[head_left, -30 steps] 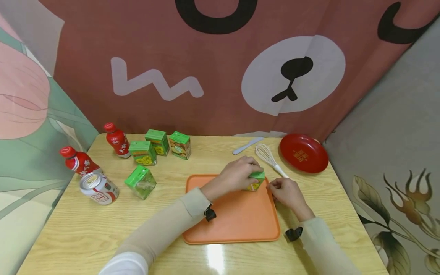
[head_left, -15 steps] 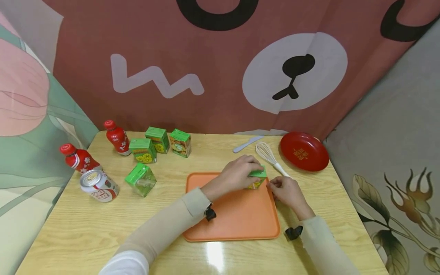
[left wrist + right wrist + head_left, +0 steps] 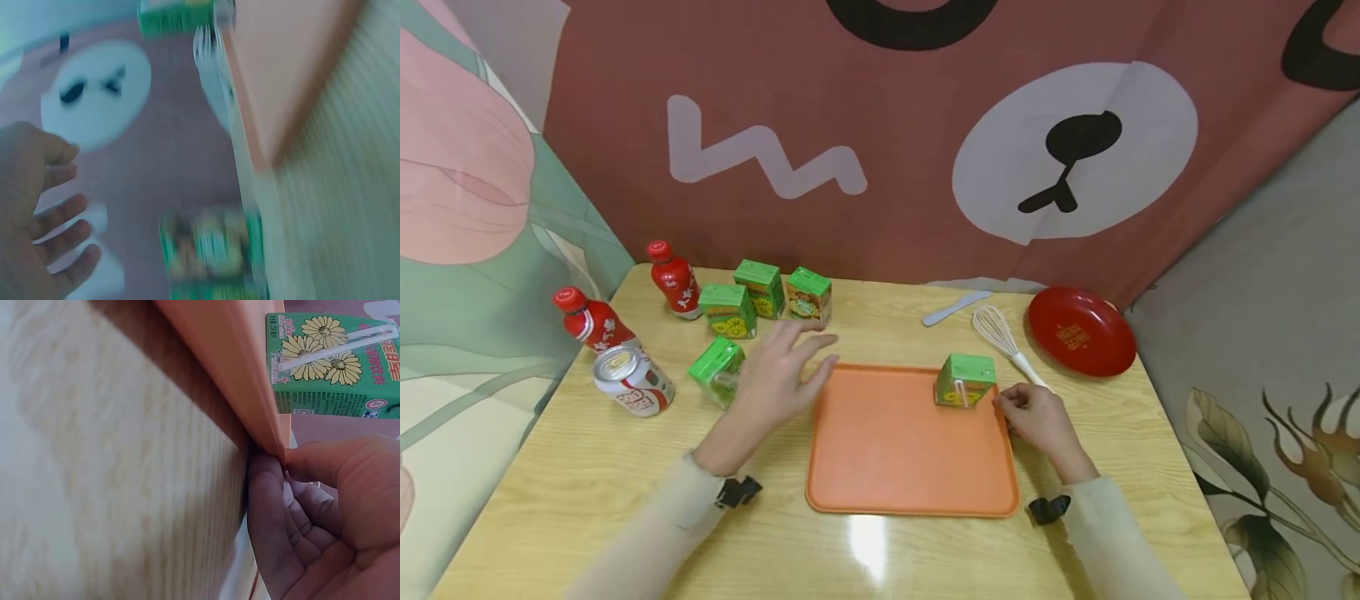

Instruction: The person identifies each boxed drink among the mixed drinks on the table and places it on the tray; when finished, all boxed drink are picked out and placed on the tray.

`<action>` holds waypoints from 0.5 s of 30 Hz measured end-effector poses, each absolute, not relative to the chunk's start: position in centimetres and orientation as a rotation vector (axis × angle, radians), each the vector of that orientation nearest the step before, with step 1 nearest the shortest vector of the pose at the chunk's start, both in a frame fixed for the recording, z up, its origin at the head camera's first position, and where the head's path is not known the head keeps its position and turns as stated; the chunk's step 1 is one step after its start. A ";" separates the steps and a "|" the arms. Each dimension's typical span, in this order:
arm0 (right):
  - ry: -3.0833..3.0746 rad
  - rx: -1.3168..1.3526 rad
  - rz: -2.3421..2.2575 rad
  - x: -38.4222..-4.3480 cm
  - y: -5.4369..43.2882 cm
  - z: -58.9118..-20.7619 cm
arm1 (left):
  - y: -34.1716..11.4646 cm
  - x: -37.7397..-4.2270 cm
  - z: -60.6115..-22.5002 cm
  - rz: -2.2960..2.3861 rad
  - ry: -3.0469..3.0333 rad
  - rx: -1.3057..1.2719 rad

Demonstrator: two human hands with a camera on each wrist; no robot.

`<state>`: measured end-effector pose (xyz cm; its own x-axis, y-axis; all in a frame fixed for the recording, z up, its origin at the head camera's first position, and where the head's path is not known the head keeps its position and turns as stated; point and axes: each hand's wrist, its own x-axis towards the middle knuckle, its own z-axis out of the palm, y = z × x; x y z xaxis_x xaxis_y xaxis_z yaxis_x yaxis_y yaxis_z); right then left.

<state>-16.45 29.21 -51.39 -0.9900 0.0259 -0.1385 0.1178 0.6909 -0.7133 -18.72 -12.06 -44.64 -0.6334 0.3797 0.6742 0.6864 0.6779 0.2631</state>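
Hovers with the left hand (image 3: 772, 375), fingers (image 3: 74, 235) spread and empty, just right of the partly hidden green carton (image 3: 717, 360), set long axis upright on the surface (image 3: 775, 550), while pinching the right rim of the orange tray (image 3: 910, 467) with the farther right hand (image 3: 1042, 421).
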 end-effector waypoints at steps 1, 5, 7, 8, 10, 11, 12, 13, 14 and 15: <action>2.781 0.115 -1.181 -16.4 29.3 -51.3 | -13.6 -18.4 -44.7 -0.679 -2.293 -0.769; 2.781 0.120 -1.155 -16.3 29.5 -51.1 | -18.3 -17.2 -44.9 -0.637 -2.297 -0.562; 2.782 0.129 -1.148 -16.3 29.6 -51.1 | -19.6 -16.7 -45.2 -0.666 -2.306 -0.490; 2.782 0.134 -1.149 -16.2 29.7 -51.1 | -20.0 -16.5 -45.4 -0.683 -2.311 -0.461; 2.784 0.131 -1.153 -16.2 29.7 -51.3 | -20.5 -16.2 -46.0 -0.747 -2.318 -0.418; 2.785 0.126 -1.157 -16.2 29.7 -51.3 | -20.5 -16.1 -46.3 -0.782 -2.319 -0.399; 2.786 0.122 -1.162 -16.3 29.7 -51.4 | -20.6 -15.9 -46.6 -0.816 -2.317 -0.376; 2.784 0.113 -1.169 -16.3 29.6 -51.5 | -20.6 -15.8 -47.0 -0.840 -2.317 -0.350; 2.782 0.105 -1.179 -16.3 29.5 -51.5 | -20.6 -15.7 -47.3 -0.859 -2.315 -0.322; 2.780 0.097 -1.185 -16.4 29.5 -51.6 | -20.7 -15.6 -47.7 -0.881 -2.311 -0.294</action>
